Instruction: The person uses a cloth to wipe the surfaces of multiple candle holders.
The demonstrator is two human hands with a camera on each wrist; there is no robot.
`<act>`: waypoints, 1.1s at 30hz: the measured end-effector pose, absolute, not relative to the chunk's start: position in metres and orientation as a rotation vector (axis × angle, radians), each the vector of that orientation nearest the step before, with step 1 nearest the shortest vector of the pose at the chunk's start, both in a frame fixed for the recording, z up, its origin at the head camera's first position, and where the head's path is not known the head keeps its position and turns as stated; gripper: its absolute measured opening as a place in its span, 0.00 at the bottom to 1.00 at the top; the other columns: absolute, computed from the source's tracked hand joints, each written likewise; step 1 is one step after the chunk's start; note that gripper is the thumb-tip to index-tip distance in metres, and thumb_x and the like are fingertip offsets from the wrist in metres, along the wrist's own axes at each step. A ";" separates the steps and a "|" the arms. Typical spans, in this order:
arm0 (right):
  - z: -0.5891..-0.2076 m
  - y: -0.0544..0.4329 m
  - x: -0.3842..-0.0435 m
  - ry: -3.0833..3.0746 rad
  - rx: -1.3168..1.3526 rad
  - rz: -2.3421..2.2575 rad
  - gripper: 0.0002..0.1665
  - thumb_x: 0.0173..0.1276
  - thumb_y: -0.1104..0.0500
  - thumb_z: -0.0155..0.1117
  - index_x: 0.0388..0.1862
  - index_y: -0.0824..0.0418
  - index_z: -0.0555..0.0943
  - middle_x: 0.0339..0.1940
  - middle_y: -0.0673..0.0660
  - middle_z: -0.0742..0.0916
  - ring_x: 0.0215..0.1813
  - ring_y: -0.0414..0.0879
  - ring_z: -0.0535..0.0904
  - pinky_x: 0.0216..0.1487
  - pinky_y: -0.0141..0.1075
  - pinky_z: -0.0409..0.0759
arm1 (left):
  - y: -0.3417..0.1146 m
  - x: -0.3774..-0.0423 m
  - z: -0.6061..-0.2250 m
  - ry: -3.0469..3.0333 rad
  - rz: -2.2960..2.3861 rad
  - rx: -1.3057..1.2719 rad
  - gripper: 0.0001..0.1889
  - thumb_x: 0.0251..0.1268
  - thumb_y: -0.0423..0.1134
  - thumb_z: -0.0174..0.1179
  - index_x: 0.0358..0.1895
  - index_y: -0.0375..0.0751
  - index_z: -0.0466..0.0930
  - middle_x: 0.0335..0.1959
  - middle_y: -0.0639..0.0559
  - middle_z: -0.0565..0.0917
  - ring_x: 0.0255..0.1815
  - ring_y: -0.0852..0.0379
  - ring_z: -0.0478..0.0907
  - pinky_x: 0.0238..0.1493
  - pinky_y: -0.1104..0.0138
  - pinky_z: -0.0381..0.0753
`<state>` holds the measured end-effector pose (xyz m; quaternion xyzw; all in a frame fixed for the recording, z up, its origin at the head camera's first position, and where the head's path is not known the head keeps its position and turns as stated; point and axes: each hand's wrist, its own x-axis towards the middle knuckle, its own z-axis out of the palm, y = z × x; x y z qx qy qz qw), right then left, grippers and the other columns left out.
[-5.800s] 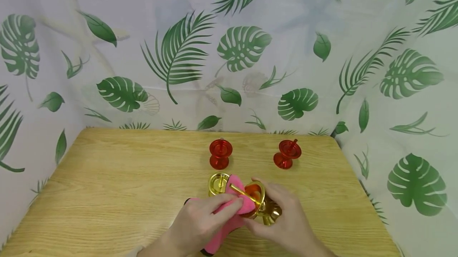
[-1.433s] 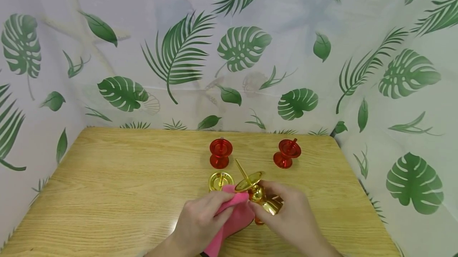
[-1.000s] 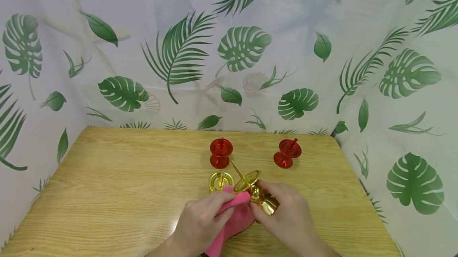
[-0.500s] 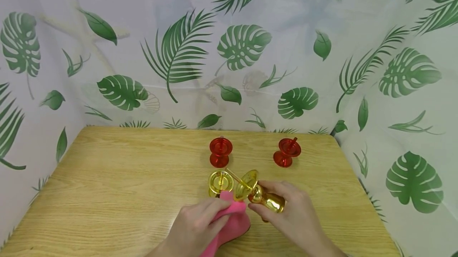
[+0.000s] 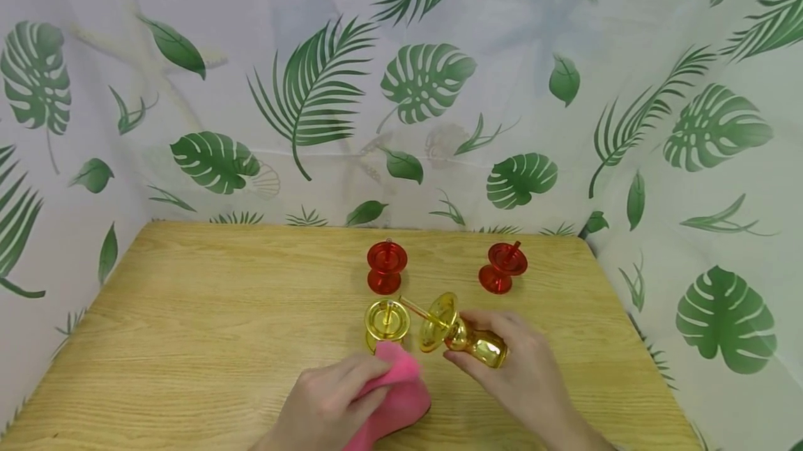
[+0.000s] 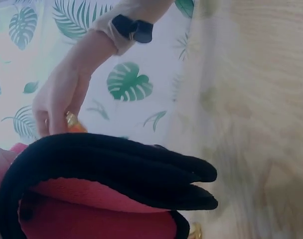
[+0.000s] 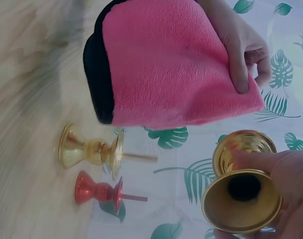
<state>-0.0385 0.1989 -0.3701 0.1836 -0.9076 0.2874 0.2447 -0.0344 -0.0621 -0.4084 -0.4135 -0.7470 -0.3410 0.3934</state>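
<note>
My left hand (image 5: 326, 399) pinches a folded pink cloth (image 5: 401, 406) between thumb and fingers, just left of my right hand. Dark edging runs along the cloth (image 6: 106, 159) in the left wrist view. A shiny gold candlestick (image 5: 486, 349) is in the grip of my right hand (image 5: 517, 364), tipped so its dish and long spike point up and left. The right wrist view shows the hollow underside of its base (image 7: 241, 201), with a gap between candlestick and cloth (image 7: 166, 64). A second gold candlestick (image 5: 376, 325) stands upright behind the cloth, partly covered by it.
Two red candlesticks stand farther back on the wooden table (image 5: 219, 311): one red candlestick (image 5: 385, 277) behind the gold one, another red candlestick (image 5: 498, 273) to the right. A leaf-printed cloth backdrop (image 5: 339, 186) borders the table at the back and sides.
Earlier the cloth was wrapped at the dish and spike of the held candlestick. The left hand has since drawn it away down-left, while the right hand has tilted the candlestick and shifted slightly right.
</note>
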 end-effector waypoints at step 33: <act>-0.380 0.209 -0.046 -2.308 1.287 0.585 0.28 0.51 0.54 0.87 0.53 0.50 0.87 0.44 0.42 0.88 0.49 0.39 0.79 0.52 0.30 0.81 | -0.087 -0.064 -0.369 -2.148 -0.793 -1.174 0.21 0.48 0.29 0.81 0.47 0.45 0.85 0.38 0.56 0.92 0.38 0.63 0.89 0.45 0.74 0.89</act>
